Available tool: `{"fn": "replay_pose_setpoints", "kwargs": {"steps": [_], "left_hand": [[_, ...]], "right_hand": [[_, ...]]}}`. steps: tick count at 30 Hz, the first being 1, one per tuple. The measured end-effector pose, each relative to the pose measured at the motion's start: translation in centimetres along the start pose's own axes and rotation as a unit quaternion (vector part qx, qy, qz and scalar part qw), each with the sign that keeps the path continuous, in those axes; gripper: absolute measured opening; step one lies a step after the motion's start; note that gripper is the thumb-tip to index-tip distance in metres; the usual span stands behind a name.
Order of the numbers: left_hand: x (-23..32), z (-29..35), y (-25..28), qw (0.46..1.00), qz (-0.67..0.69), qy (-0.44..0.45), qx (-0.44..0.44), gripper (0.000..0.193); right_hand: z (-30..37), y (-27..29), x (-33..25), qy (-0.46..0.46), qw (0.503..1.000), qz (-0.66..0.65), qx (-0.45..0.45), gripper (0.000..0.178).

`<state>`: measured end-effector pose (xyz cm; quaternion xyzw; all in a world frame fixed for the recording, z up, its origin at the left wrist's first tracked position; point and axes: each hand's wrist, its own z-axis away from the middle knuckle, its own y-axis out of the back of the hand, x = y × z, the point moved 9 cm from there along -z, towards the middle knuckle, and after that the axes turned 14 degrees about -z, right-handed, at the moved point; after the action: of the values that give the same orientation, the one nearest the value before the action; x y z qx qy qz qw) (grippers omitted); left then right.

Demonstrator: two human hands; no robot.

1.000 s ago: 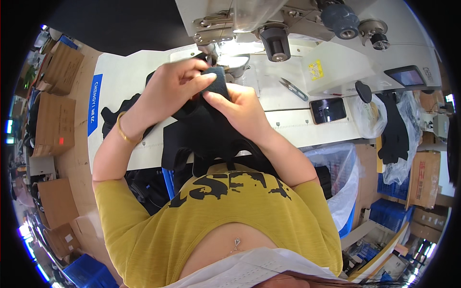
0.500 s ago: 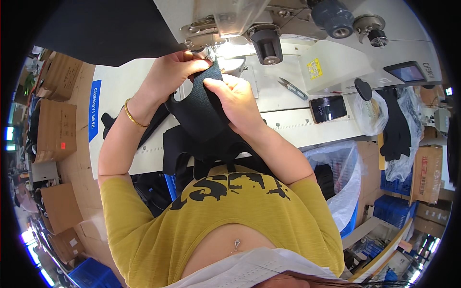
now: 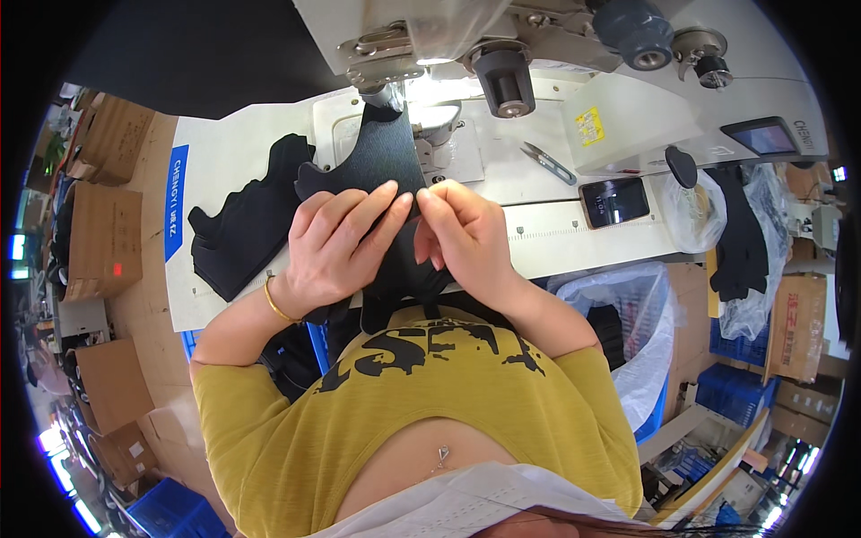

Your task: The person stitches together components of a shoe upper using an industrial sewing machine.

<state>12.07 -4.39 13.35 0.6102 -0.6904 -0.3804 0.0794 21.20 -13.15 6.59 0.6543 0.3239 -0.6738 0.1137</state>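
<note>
The left hand [image 3: 336, 238] is above the black cloth [image 3: 372, 157], with the fingers bent and close together, and their tips come near to the thumb. The right hand [image 3: 471, 238] is just beside it, with thumb and first finger almost meeting at the right edge of this cloth, while the other fingers are curled inward. The fingertips of both hands are close to each other. I cannot tell whether either hand has the cloth pinched between its fingers.

The cloth lies on the white table [image 3: 529, 202]. Its far end is at the foot of the sewing machine [image 3: 628, 117], under the bright lamp, and its near part goes down behind the hands toward the yellow shirt [image 3: 269, 430]. On the left wrist there is a gold-coloured bracelet [image 3: 276, 302].

To the left, a second black cloth piece [image 3: 251, 224] lies on the table. To the right are small thread scissors [image 3: 549, 163], slightly apart at the blades, and near them a dark phone [image 3: 615, 203]. Farther right stands a clear plastic bag [image 3: 695, 220]. Below the table, on the right, is a basket [image 3: 650, 332] lined with plastic. Cardboard boxes [image 3: 103, 238] stand on the floor at left.
</note>
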Motion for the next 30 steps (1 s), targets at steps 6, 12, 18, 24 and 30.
{"fn": "replay_pose_setpoints", "kwargs": {"steps": [6, 12, 18, 24, 30], "left_hand": [[-1.3, -0.8, -1.0, 0.997, -0.049, -0.014, 0.065, 0.038], [-3.3, -1.5, -2.2, 0.998, -0.043, -0.003, 0.043, 0.043], [-5.1, -2.5, -3.2, 0.998, -0.043, -0.006, 0.049, 0.042], [-6.1, -3.0, -4.0, 0.998, -0.046, 0.010, 0.050, 0.038], [-6.7, -2.8, -4.3, 0.998, -0.013, 0.022, 0.050, 0.043]], "right_hand": [[-2.4, -0.3, -0.6, 0.021, 1.000, -0.016, -0.003, 0.028], [-4.4, -0.6, -0.1, 0.043, 0.997, -0.061, -0.006, 0.026], [-4.3, -0.1, 0.2, 0.030, 0.998, -0.063, 0.000, 0.023], [-3.5, 0.5, 0.6, 0.013, 0.999, -0.038, 0.000, 0.021], [-1.5, 1.8, -0.1, 0.134, 0.913, 0.384, -0.037, 0.023]]}}
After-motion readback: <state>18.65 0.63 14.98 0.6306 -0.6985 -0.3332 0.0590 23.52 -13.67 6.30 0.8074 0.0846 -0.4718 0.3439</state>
